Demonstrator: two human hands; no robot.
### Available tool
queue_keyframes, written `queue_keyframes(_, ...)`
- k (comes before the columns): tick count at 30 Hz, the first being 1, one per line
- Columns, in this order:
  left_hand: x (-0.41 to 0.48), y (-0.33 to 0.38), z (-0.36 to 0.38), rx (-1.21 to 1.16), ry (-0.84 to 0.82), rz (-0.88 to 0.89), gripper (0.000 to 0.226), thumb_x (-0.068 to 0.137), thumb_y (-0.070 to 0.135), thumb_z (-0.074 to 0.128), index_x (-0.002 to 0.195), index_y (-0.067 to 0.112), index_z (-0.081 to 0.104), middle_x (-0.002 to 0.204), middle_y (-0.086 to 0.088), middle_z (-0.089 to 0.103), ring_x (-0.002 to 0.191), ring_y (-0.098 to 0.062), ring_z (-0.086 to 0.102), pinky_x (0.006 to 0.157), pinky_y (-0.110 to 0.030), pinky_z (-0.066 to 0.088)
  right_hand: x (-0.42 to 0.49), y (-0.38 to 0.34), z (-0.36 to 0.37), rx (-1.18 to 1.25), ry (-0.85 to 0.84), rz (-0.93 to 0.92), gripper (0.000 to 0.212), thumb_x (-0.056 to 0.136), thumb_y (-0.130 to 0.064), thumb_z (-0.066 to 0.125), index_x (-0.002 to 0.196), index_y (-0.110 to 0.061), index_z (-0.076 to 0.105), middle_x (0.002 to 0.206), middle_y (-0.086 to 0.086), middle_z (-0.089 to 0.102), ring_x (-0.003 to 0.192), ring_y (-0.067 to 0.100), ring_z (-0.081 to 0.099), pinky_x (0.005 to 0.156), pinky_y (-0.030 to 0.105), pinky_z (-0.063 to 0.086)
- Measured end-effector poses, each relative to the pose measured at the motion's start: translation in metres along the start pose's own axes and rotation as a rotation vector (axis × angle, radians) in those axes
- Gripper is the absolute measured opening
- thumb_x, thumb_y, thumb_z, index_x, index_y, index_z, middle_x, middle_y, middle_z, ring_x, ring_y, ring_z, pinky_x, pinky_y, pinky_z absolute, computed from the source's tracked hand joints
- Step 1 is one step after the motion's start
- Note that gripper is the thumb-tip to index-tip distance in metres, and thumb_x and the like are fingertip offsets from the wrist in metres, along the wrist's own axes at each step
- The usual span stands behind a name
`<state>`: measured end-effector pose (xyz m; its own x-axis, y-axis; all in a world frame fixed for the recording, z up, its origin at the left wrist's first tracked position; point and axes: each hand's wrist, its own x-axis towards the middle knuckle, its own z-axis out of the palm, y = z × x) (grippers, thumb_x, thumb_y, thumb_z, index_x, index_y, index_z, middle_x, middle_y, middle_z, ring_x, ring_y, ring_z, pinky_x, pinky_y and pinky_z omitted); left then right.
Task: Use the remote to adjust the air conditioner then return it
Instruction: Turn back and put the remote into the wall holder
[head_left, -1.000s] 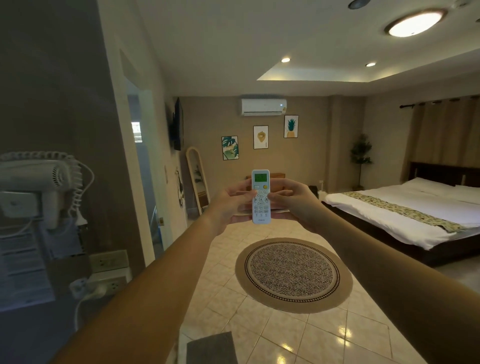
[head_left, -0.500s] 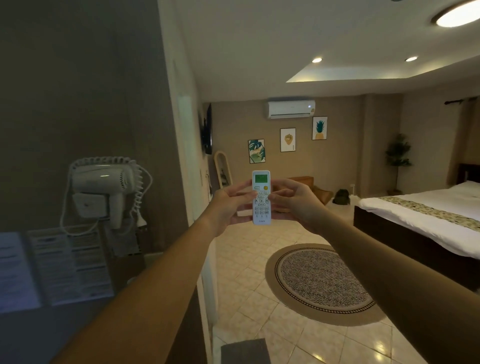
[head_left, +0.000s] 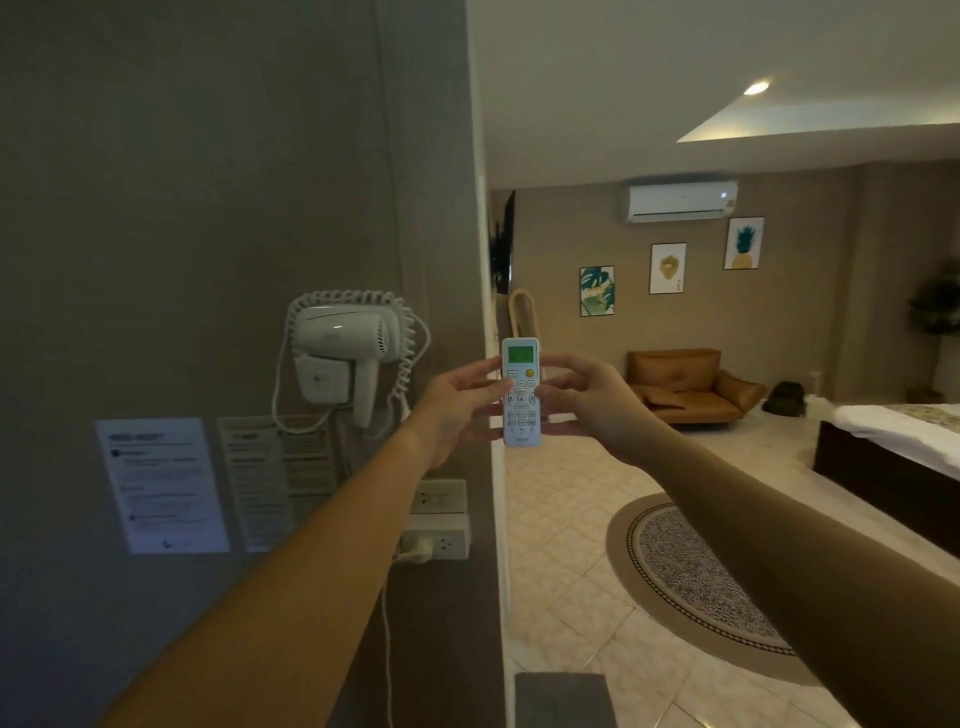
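Observation:
A white remote (head_left: 521, 410) with a lit green screen stands upright at arm's length, held between both hands. My left hand (head_left: 457, 402) grips its left edge with the thumb on the buttons. My right hand (head_left: 587, 402) holds its right edge, fingers curled behind it. The white air conditioner (head_left: 681, 201) hangs high on the far wall, up and to the right of the remote, with a small display lit on its right end.
A wall-mounted hair dryer (head_left: 340, 348) with a coiled cord, paper notices (head_left: 161, 486) and power sockets (head_left: 439, 543) are on the dark wall at left. Its white corner edge (head_left: 491, 312) is just behind the remote. A brown sofa (head_left: 685, 384), bed (head_left: 893, 447) and round rug (head_left: 696, 577) lie beyond.
My view has swung to the left, so the hair dryer wall fills more of the picture and the air conditioner has slid right. Both hands keep the remote held the same way.

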<state>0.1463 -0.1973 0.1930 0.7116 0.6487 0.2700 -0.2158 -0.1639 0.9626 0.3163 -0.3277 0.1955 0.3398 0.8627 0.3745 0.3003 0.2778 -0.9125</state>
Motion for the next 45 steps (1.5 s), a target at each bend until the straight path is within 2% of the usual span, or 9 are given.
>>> queue_keyframes(5, -0.014, -0.005, -0.049, 0.017, 0.051, -0.003, 0.035, 0.097, 0.013, 0.079, 0.128, 0.028, 0.079, 0.12, -0.006, 0.084, 0.101, -0.029, 0.083, 0.068, -0.042, 0.07, 0.015, 0.003, 0.045, 0.006, -0.049, 0.002, 0.034, 0.102, -0.003, 0.067, 0.12, -0.031, 0.07, 0.114, 0.019, 0.075, 0.096, 0.027, 0.081, 0.074, 0.041, 0.069)
queue_keyframes(10, -0.022, -0.01, -0.093, 0.023, 0.106, -0.023, 0.031, 0.095, 0.014, 0.082, 0.12, 0.033, 0.083, 0.115, -0.003, 0.085, 0.105, -0.029, 0.082, 0.081, -0.05, 0.069, 0.03, 0.011, 0.089, 0.056, -0.086, 0.005, 0.034, 0.1, -0.003, 0.07, 0.124, -0.027, 0.07, 0.112, 0.015, 0.077, 0.097, 0.027, 0.082, 0.076, 0.046, 0.069)
queue_keyframes(12, -0.026, -0.011, -0.108, 0.031, 0.136, -0.03, 0.03, 0.094, 0.014, 0.083, 0.11, 0.04, 0.086, 0.11, 0.002, 0.086, 0.101, -0.025, 0.084, 0.075, -0.044, 0.07, 0.037, 0.015, 0.104, 0.069, -0.105, 0.011, 0.034, 0.1, -0.004, 0.07, 0.126, -0.026, 0.07, 0.11, 0.012, 0.079, 0.096, 0.024, 0.082, 0.074, 0.044, 0.069)
queue_keyframes(22, -0.034, -0.034, -0.171, 0.032, 0.222, -0.07, 0.033, 0.092, 0.009, 0.083, 0.11, 0.037, 0.086, 0.116, -0.003, 0.085, 0.102, -0.025, 0.083, 0.073, -0.042, 0.069, 0.065, 0.045, 0.163, -0.02, -0.157, 0.002, 0.037, 0.099, -0.008, 0.072, 0.132, -0.023, 0.067, 0.109, 0.012, 0.079, 0.096, 0.024, 0.082, 0.081, 0.045, 0.069)
queue_keyframes(26, -0.034, -0.054, -0.192, 0.019, 0.239, -0.09, 0.033, 0.093, 0.004, 0.082, 0.109, 0.033, 0.086, 0.11, -0.002, 0.086, 0.096, -0.023, 0.084, 0.068, -0.036, 0.069, 0.074, 0.064, 0.183, -0.093, -0.159, -0.011, 0.036, 0.097, -0.006, 0.073, 0.131, -0.018, 0.067, 0.106, 0.012, 0.079, 0.092, 0.02, 0.081, 0.075, 0.032, 0.068)
queue_keyframes(29, -0.035, -0.074, -0.207, 0.011, 0.246, -0.121, 0.034, 0.094, 0.0, 0.079, 0.115, 0.028, 0.081, 0.109, -0.001, 0.087, 0.094, -0.02, 0.085, 0.067, -0.031, 0.068, 0.08, 0.086, 0.197, -0.155, -0.159, -0.021, 0.035, 0.096, -0.005, 0.075, 0.127, -0.018, 0.067, 0.105, 0.005, 0.078, 0.086, 0.006, 0.08, 0.067, 0.019, 0.064)
queue_keyframes(34, -0.031, -0.115, -0.229, 0.005, 0.26, -0.16, 0.038, 0.093, -0.007, 0.077, 0.115, 0.024, 0.08, 0.107, -0.006, 0.086, 0.097, -0.024, 0.084, 0.073, -0.029, 0.068, 0.088, 0.129, 0.219, -0.272, -0.128, -0.033, 0.037, 0.093, -0.006, 0.079, 0.127, -0.018, 0.068, 0.106, 0.0, 0.078, 0.095, 0.008, 0.076, 0.085, 0.032, 0.065)
queue_keyframes(41, -0.014, -0.164, -0.246, 0.054, 0.331, -0.216, 0.044, 0.09, -0.004, 0.083, 0.091, 0.04, 0.086, 0.094, 0.009, 0.086, 0.091, -0.015, 0.084, 0.072, -0.028, 0.068, 0.103, 0.181, 0.241, -0.391, -0.091, -0.015, 0.033, 0.095, -0.014, 0.078, 0.123, -0.027, 0.066, 0.101, -0.013, 0.073, 0.089, -0.004, 0.069, 0.069, 0.011, 0.05)
queue_keyframes(45, -0.004, -0.184, -0.253, 0.077, 0.364, -0.226, 0.04, 0.091, -0.003, 0.082, 0.095, 0.037, 0.083, 0.091, 0.013, 0.086, 0.092, -0.014, 0.082, 0.071, -0.029, 0.068, 0.114, 0.201, 0.249, -0.443, -0.106, 0.003, 0.032, 0.098, -0.014, 0.075, 0.126, -0.026, 0.063, 0.11, -0.005, 0.075, 0.098, 0.014, 0.075, 0.084, 0.033, 0.062)
